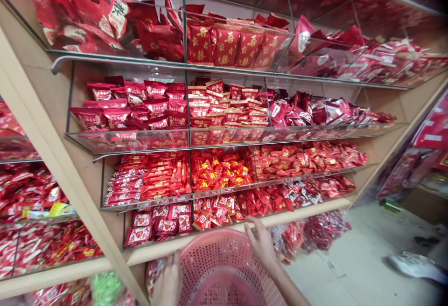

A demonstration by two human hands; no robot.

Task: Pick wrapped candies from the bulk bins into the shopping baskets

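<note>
A pink perforated plastic basket (217, 245) is at the bottom centre, in front of the lowest shelf edge, and its inside looks bare. At its left rim is my left hand (169, 278), fingers closed along the rim. My right hand (261, 238) is on the right rim near the far side, fingers curled at the edge and their tips close to the shelf board. Just beyond the basket lie red and white wrapped packets (219, 210) in the lowest compartment. Heart-printed square packets (166, 226) fill the bay to their left.
Tiered wooden shelving (140, 255) with glass dividers holds many red packets. Metal rails (227, 67) and glass fronts edge the tiers. Bagged goods (325, 231) sit on the tiled floor (325, 268) at right, and another person's shoe (416, 266) shows there.
</note>
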